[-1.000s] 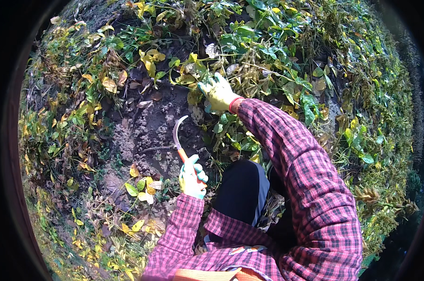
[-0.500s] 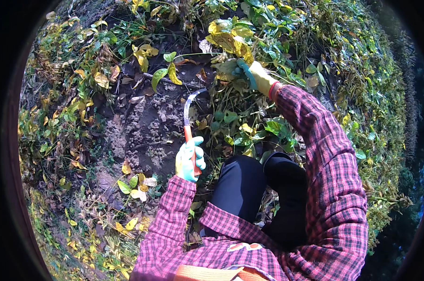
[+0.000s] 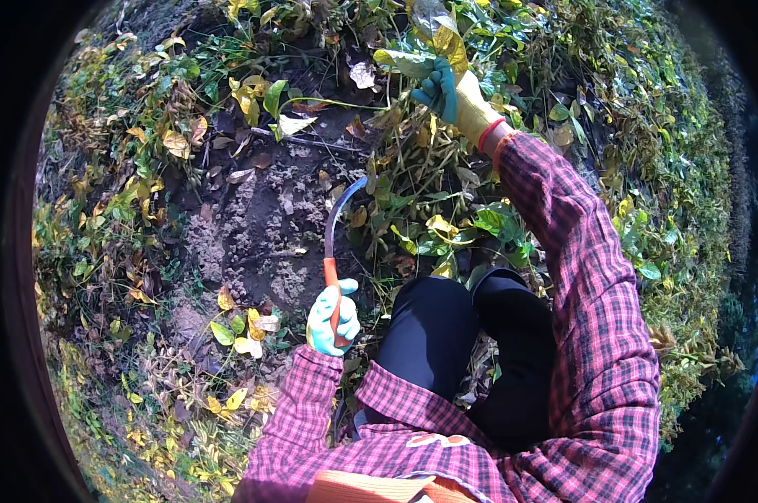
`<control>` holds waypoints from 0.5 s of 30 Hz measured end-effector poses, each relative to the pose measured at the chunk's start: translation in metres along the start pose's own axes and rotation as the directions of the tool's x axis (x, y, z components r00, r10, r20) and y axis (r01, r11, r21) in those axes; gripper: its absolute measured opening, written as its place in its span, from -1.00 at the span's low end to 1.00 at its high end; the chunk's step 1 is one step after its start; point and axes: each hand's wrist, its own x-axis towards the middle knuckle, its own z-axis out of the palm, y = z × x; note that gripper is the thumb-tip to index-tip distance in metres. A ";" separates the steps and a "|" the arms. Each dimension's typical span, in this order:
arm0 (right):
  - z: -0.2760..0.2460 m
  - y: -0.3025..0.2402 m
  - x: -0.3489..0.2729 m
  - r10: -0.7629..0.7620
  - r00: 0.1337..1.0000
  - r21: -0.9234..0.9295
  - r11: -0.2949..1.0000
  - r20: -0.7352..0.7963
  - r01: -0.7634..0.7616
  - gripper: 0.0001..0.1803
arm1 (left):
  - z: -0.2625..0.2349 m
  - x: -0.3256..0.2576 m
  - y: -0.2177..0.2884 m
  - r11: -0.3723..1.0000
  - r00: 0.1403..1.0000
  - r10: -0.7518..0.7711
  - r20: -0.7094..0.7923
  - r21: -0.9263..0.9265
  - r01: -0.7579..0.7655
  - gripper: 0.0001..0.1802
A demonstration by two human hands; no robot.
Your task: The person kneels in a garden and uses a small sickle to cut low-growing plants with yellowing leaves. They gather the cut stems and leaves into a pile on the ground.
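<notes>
In a teal-and-white glove, my left hand grips the orange handle of a sickle. Its curved blade points away from me over the soil, the tip bending right toward the plants. My right hand, in a yellow and teal glove with a red cuff edge, is closed around leafy plant stems. Yellow and green leaves stick out above and left of that fist. Below the fist hang more stems with pods. The sickle blade is apart from the held stems.
Bare crumbly soil lies left of the sickle. Yellowing leafy plants grow along the left, with denser green ones on the right. A thin dry stalk lies beyond the blade. My dark-trousered knees are bent close below.
My right hand has moved slightly up and away, and the leaves in it have shifted upward. My left hand has drawn the sickle slightly back toward me.
</notes>
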 end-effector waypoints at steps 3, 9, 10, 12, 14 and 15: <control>0.044 0.015 -0.023 0.006 0.951 -0.180 0.982 0.310 0.053 -0.77 | 0.009 0.000 -0.004 0.992 0.978 0.049 -0.204 0.126 -0.024 -0.56; 0.102 0.089 -0.112 0.341 0.353 -0.418 0.138 0.871 0.898 -0.22 | 0.031 0.046 -0.017 0.978 0.995 0.032 -0.097 0.211 -0.011 -0.45; 0.098 0.093 -0.117 0.352 0.345 -0.413 0.136 0.870 0.901 -0.27 | 0.031 0.048 -0.017 0.977 0.997 0.035 -0.070 0.213 -0.020 -0.48; 0.084 0.095 -0.115 0.335 0.311 -0.371 0.132 0.889 0.919 -0.38 | 0.030 0.048 -0.016 0.973 0.984 0.044 -0.174 0.233 -0.003 -0.50; 0.062 0.089 -0.098 0.323 0.379 -0.403 0.009 0.867 0.915 -0.51 | 0.028 0.048 -0.014 0.980 0.956 0.087 -0.280 0.195 -0.032 -0.54; 0.050 0.083 -0.087 0.158 0.350 -0.327 -0.151 0.924 0.933 -0.55 | 0.027 0.049 -0.013 0.971 0.951 0.130 -0.282 0.232 -0.063 -0.54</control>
